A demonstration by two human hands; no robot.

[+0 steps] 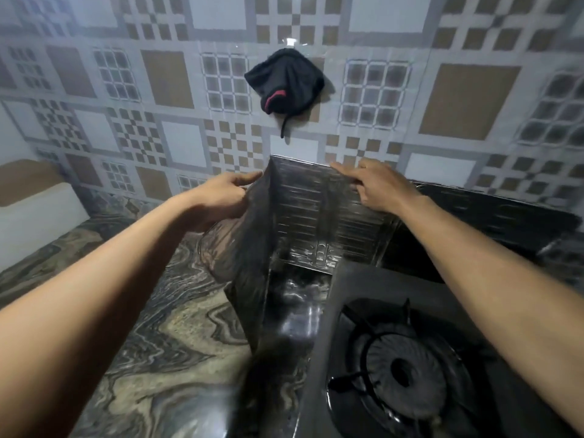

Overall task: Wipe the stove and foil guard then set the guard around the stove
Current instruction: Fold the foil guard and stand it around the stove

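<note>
The foil guard (316, 216) stands upright on the counter, folded into panels, its ribbed shiny face toward me, just left of and behind the stove. My left hand (218, 197) grips the top edge of its left panel. My right hand (376, 186) holds the top edge of the back panel, fingers over the rim. The dark single-burner stove (407, 368) sits at the lower right with its pan support and burner cap showing. The guard's right end is hidden behind my right forearm.
A black cloth (286, 82) with a red trim hangs from a hook on the patterned tiled wall (164, 90) above the guard. The marbled stone counter (164, 336) spreads to the left. A white and brown object (34, 197) sits at the far left.
</note>
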